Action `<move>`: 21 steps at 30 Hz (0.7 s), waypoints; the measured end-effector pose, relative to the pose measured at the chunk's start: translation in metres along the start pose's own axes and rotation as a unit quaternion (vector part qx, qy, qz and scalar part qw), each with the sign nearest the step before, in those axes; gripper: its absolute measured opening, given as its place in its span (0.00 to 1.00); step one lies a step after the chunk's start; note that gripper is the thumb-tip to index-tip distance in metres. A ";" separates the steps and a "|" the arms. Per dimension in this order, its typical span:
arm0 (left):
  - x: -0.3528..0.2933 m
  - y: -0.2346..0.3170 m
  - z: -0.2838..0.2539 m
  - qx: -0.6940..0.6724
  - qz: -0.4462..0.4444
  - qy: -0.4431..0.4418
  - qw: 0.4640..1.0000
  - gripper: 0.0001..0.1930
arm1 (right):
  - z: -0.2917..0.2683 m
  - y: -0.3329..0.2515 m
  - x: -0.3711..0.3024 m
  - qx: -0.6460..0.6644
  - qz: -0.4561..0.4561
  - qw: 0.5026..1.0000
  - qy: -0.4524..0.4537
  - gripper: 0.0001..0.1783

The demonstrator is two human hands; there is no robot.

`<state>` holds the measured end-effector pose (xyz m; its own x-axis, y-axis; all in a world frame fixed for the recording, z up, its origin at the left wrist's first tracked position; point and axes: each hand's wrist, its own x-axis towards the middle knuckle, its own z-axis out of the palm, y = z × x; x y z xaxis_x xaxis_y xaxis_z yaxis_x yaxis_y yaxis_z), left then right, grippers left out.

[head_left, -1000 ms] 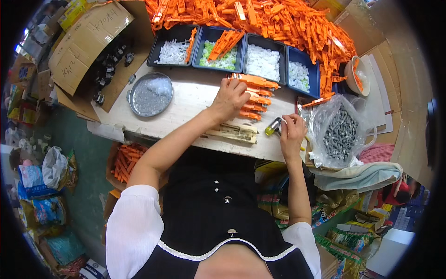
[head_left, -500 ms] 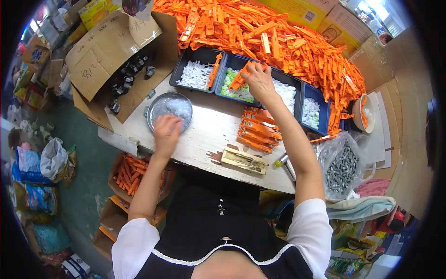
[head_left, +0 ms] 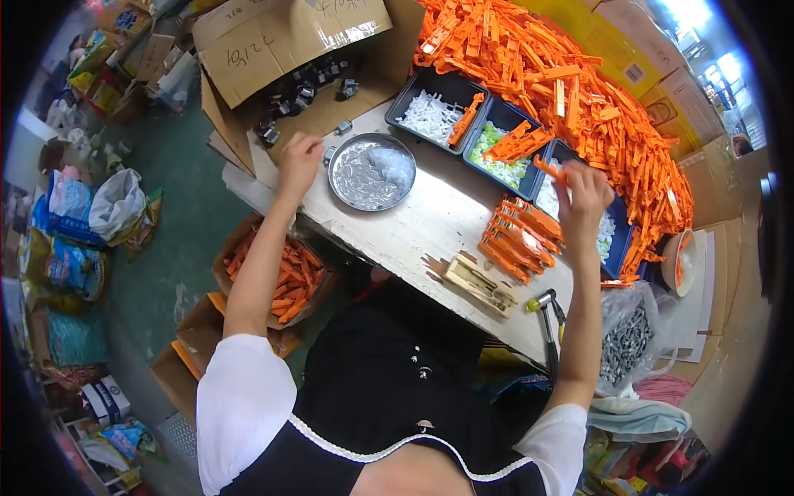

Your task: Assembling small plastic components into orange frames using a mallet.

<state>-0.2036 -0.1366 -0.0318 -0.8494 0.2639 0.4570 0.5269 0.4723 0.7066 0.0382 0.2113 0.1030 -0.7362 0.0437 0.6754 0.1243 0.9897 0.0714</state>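
Observation:
My right hand (head_left: 585,197) is closed on an orange plastic piece (head_left: 547,169) above the blue trays. Other orange pieces (head_left: 518,143) lie across the tray of green and white bits (head_left: 495,168). My left hand (head_left: 298,168) is beside the round metal pan (head_left: 370,204), its fingertips pinched together. Whatever they hold, if anything, is too small to make out. Shiny small parts and a whitish clump (head_left: 392,165) are in the pan. Below my right hand, a row of orange plastic assemblies (head_left: 519,240) lies side by side on the white table (head_left: 364,236).
A big heap of orange pieces (head_left: 571,91) fills the table's back. Left of it stands a cardboard box (head_left: 289,41) with dark metal parts. A cream fixture block (head_left: 480,285) and a hammer (head_left: 546,318) lie at the front edge, near a bag of grey metal parts (head_left: 627,343).
The view has shifted, so the table sits farther right. My left hand has left the pan for its left side. My right hand has moved right, away from the green-bit tray.

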 end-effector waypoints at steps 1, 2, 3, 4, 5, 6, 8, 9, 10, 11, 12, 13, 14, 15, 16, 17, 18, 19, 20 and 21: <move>0.011 0.004 0.005 0.010 -0.007 -0.014 1.000 0.07 | -0.009 -0.009 -0.014 0.016 0.000 0.999 -0.031 0.11; 0.023 0.002 0.013 0.009 -0.006 -0.012 1.000 0.07 | -0.018 -0.016 -0.028 0.032 0.001 0.998 -0.062 0.11; 0.033 -0.005 0.025 0.021 0.016 -0.037 0.999 0.08 | -0.027 -0.028 -0.043 0.056 0.012 0.994 -0.091 0.12; 0.038 -0.008 0.031 0.036 0.037 -0.061 0.997 0.09 | -0.034 -0.042 -0.058 0.083 0.022 0.989 -0.119 0.14; 0.040 -0.006 0.033 0.034 0.041 -0.061 0.997 0.09 | -0.040 -0.054 -0.071 0.072 0.020 0.988 -0.134 0.16; 0.043 -0.004 0.034 0.069 0.030 -0.079 0.994 0.09 | -0.045 -0.064 -0.083 0.063 0.017 0.987 -0.149 0.17; 0.044 -0.008 0.033 0.106 0.023 -0.094 0.990 0.09 | -0.047 -0.082 -0.115 0.047 0.058 0.976 -0.204 0.19; 0.041 -0.019 0.032 0.101 0.008 -0.106 0.989 0.10 | -0.047 -0.087 -0.129 0.047 0.058 0.977 -0.200 0.19; 0.037 -0.026 0.029 0.093 -0.008 -0.119 0.988 0.10 | -0.047 -0.091 -0.142 0.047 0.077 0.970 -0.227 0.20; 0.033 -0.026 0.024 0.096 -0.007 -0.118 0.988 0.10 | -0.045 -0.095 -0.152 0.049 0.096 0.961 -0.254 0.20; 0.028 -0.027 0.018 0.091 -0.033 -0.122 0.988 0.10 | -0.042 -0.099 -0.159 0.052 0.095 0.962 -0.253 0.20; 0.023 -0.027 0.011 0.086 -0.058 -0.126 0.987 0.09 | -0.039 -0.104 -0.166 0.056 0.107 0.965 -0.234 0.21; 0.018 -0.031 0.006 0.089 -0.060 -0.124 0.986 0.09 | -0.037 -0.109 -0.170 0.060 0.118 0.967 -0.217 0.21; 0.013 -0.038 0.002 0.052 -0.055 -0.118 0.990 0.10 | -0.037 -0.112 -0.173 0.052 0.121 0.967 -0.216 0.21; 0.011 -0.031 -0.002 0.013 -0.048 -0.113 0.992 0.11 | -0.036 -0.113 -0.171 0.054 0.121 0.967 -0.216 0.21; 0.007 -0.025 -0.006 0.014 -0.049 -0.113 0.992 0.11 | -0.036 -0.115 -0.169 0.055 0.108 0.972 -0.201 0.20; -0.001 -0.018 -0.009 -0.035 -0.051 -0.147 0.987 0.11 | -0.035 -0.117 -0.167 0.055 0.097 0.976 -0.186 0.19; -0.004 -0.007 -0.016 -0.084 -0.055 -0.177 0.979 0.12 | -0.031 -0.119 -0.164 0.056 0.094 0.976 -0.186 0.19; -0.002 0.000 -0.020 -0.084 -0.055 -0.179 0.979 0.12 | -0.025 -0.123 -0.163 0.060 0.080 0.980 -0.171 0.19; -0.001 0.006 -0.021 -0.051 -0.037 -0.202 0.977 0.13 | -0.019 -0.126 -0.162 0.063 0.067 0.983 -0.156 0.19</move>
<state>-0.1985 -0.1517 -0.0164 -0.8165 0.5529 0.1665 0.4467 0.4222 0.7888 0.1543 0.0771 -0.0013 -0.8895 0.1956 0.4129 0.1655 0.9803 -0.1080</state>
